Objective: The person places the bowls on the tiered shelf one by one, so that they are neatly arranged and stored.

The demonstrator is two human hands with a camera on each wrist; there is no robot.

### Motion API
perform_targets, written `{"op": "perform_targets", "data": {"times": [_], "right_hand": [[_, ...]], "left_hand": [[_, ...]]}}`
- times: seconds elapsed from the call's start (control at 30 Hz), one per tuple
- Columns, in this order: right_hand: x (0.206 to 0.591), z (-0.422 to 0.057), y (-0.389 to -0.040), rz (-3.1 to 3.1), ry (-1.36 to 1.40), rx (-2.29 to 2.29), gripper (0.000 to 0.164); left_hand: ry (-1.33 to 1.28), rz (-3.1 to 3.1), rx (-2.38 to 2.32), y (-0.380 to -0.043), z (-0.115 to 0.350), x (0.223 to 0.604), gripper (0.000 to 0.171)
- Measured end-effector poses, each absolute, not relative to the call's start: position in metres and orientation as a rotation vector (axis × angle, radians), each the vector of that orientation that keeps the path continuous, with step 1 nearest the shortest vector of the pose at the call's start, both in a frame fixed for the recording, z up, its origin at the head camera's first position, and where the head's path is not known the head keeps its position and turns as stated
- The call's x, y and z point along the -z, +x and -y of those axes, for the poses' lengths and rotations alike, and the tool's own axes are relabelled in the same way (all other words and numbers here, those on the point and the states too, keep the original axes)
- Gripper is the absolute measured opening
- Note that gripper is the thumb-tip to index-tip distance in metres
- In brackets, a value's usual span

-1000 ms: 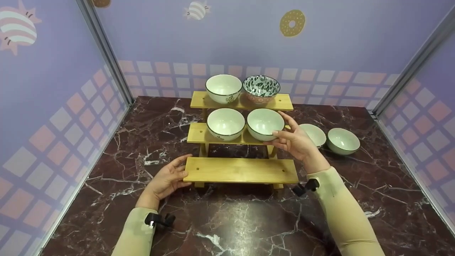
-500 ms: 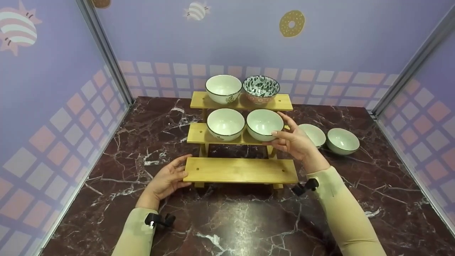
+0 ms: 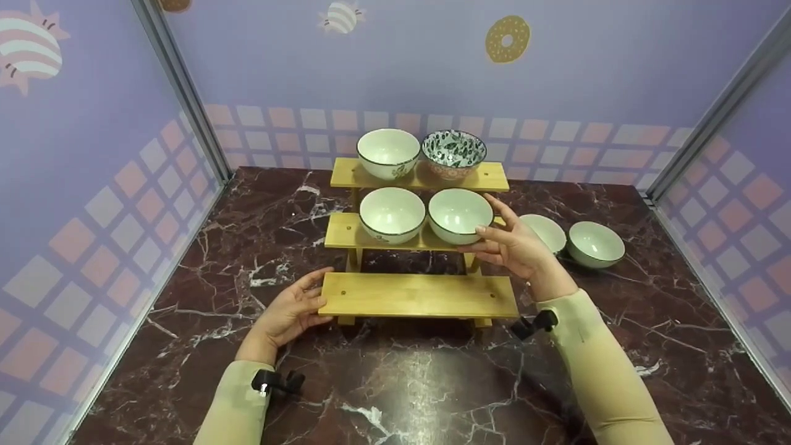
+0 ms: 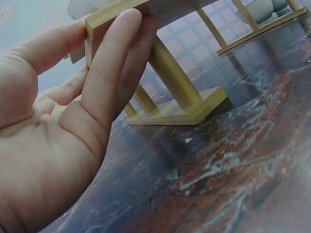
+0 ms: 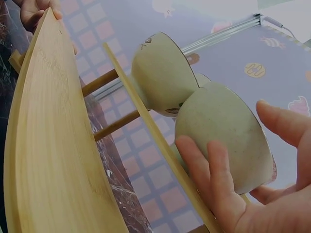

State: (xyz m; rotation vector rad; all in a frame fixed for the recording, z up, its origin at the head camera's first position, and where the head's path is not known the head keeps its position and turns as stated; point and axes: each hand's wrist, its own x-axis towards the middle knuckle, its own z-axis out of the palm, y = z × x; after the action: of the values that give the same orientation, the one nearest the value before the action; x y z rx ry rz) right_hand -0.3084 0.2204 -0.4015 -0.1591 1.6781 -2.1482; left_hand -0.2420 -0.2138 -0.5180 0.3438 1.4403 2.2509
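A three-tier wooden display stand point(image 3: 418, 295) stands on the marble-patterned table. My left hand point(image 3: 290, 314) holds the left end of its lowest shelf; in the left wrist view several fingers reach under the board point(image 4: 165, 12). On the middle shelf sits a pale green bowl with a dark rim point(image 3: 460, 213). My right hand point(image 3: 516, 247) holds this bowl at its right side, thumb near the front of the rim and fingers against the outer wall point(image 5: 223, 131). Left of it, close by, is a white bowl point(image 3: 393, 213) on the same shelf.
The top shelf carries a white bowl with a floral mark point(image 3: 389, 151) and a dark-patterned bowl point(image 3: 454, 154). Two more pale bowls stand on the table at right, one point(image 3: 547, 233) partly behind my right hand, the other point(image 3: 596, 245) beyond it. Panels enclose the back and sides.
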Motion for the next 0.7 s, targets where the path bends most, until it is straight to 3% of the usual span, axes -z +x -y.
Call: {"op": "perform_targets", "data": {"times": [0.7], "right_hand": [[0.398, -0.262, -0.285, -1.68, -0.279, 2.154, 0.08]], "left_hand": [[0.354, -1.412, -2.253, -0.242, 0.214, 0.517, 0.073]]}}
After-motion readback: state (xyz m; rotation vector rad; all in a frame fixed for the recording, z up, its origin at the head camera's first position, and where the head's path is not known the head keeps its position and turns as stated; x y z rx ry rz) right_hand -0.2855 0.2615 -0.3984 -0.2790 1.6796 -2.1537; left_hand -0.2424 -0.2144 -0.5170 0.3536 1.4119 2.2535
